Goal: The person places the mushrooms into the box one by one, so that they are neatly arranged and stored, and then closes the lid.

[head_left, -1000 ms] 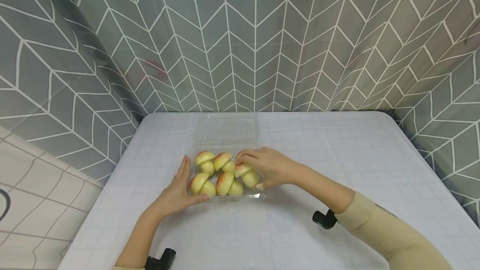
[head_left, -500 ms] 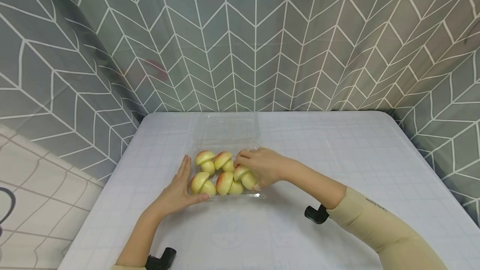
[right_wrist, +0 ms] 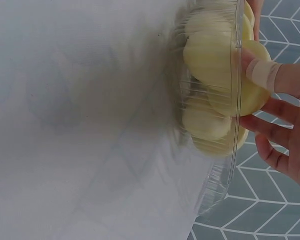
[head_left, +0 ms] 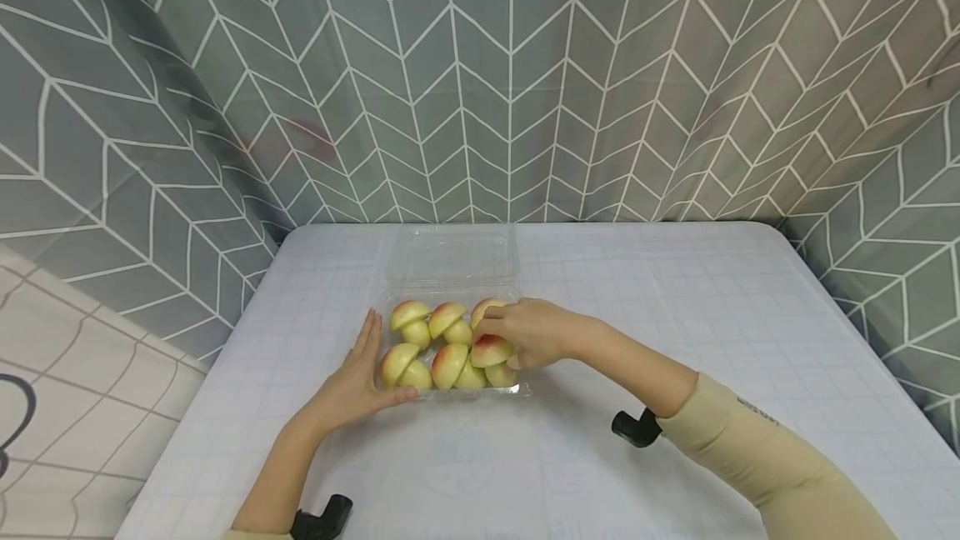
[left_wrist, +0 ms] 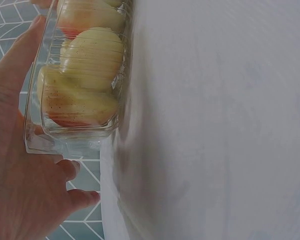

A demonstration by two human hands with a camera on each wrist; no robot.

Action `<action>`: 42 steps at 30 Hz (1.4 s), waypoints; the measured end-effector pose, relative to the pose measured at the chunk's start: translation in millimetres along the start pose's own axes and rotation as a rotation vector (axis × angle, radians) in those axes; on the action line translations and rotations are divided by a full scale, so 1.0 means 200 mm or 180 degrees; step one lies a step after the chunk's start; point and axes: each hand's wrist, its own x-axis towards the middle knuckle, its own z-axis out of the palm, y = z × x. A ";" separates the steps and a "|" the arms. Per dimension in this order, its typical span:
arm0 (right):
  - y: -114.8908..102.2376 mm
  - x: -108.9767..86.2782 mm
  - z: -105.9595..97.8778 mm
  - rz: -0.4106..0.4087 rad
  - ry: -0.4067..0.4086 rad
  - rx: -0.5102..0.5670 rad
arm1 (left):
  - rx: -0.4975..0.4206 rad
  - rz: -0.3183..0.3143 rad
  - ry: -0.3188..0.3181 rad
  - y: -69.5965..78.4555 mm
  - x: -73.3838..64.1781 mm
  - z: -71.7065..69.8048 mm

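Note:
A clear plastic clamshell box (head_left: 521, 387) lies opened on the table, holding several yellow-green, mushroom-shaped pairs of rounded fruit-like pieces (head_left: 451, 367) with red blush; their exact kind is unclear. My left hand (head_left: 347, 386) rests against the box's left side and front corner, fingers straight and thumb along the front edge. At the box's right end, my right hand (head_left: 542, 333) holds a red-blushed rounded piece (head_left: 491, 351) between thumb and fingers. A tan bandage (right_wrist: 264, 75) wraps the right thumb. The back right piece (head_left: 486, 309) is partly hidden by that hand.
The box's clear lid (head_left: 452, 257) lies folded back toward the table's far edge. A white table (head_left: 660, 298) with a faint grid extends around the box. Behind it hangs a grey chevron curtain (head_left: 480, 107). Black wrist mounts (head_left: 322, 518) sit under both forearms.
My right hand has shifted slightly and turned the front right piece, so its red side now faces up. The back right piece shows more. My left hand has stayed put.

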 end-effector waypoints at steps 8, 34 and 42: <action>0.02 0.00 0.01 -0.0012 0.0140 0.0117 | -0.0044 -0.0024 -0.0027 0.01 0.00 -0.01; 0.35 0.02 0.03 0.0606 0.1342 0.1801 | -0.0071 -0.0016 -0.0039 0.02 0.00 -0.01; 0.47 0.06 0.07 0.1332 0.1432 0.1945 | -0.0087 -0.0073 -0.0055 0.01 0.00 0.00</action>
